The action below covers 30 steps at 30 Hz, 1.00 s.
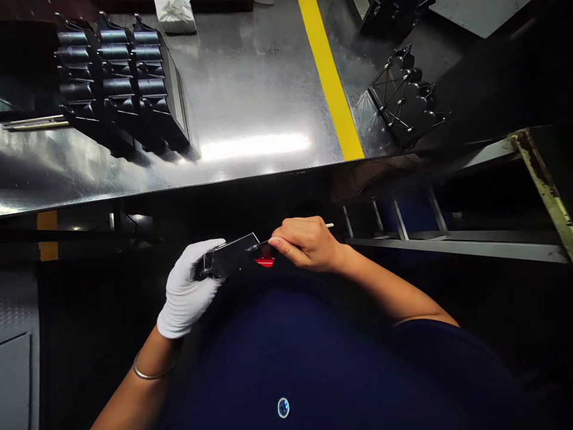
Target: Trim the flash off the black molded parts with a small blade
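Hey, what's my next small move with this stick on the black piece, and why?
I'd probably hold the black plastic part steady in your gloved left hand and ease the thin stick slowly along the part's edge. The stick's tip, held in your bare right hand, sits right at that edge, close to a red piece, so a small, controlled move seems safest.

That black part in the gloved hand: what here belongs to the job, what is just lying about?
In use: gloved left hand, black part, bare right hand, thin stick, red piece.

Lying about: stacked black parts, black lattice frame, white bag.
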Each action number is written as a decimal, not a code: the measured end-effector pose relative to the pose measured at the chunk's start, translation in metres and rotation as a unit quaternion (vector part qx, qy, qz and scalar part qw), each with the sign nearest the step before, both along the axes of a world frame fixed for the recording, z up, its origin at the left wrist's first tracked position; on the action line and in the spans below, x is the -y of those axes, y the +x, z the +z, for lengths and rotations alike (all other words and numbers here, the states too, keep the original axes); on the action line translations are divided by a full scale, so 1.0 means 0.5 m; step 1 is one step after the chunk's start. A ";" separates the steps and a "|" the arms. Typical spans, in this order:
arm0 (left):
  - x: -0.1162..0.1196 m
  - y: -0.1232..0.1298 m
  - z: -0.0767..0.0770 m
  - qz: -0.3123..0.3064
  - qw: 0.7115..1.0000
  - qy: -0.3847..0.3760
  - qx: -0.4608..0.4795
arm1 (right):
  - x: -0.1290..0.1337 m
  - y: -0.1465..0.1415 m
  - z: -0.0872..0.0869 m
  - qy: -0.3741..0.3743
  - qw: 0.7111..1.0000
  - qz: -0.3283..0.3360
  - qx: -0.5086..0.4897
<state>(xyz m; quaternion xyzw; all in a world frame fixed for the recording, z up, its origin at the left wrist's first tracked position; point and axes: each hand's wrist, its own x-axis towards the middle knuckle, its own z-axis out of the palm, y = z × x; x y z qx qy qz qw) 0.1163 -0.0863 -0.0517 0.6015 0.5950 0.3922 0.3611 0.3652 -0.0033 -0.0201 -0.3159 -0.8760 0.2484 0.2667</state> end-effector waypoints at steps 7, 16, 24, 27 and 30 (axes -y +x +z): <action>0.004 0.000 0.003 -0.052 0.997 0.058 -0.012 | -0.004 -0.001 -0.002 -0.003 1.000 0.023 0.006; 0.007 0.018 0.037 -0.063 0.995 0.078 -0.009 | -0.016 0.005 0.002 -0.133 0.988 0.082 0.012; -0.012 -0.001 0.023 -0.036 0.989 -0.106 0.100 | -0.018 0.001 0.012 -0.138 0.979 0.147 -0.021; -0.030 -0.014 0.021 -0.029 0.957 -0.252 0.142 | -0.028 -0.016 0.015 -0.019 0.991 0.133 -0.021; -0.046 -0.025 0.022 -0.087 0.941 -0.294 0.143 | -0.037 -0.035 0.021 0.054 0.988 0.145 0.011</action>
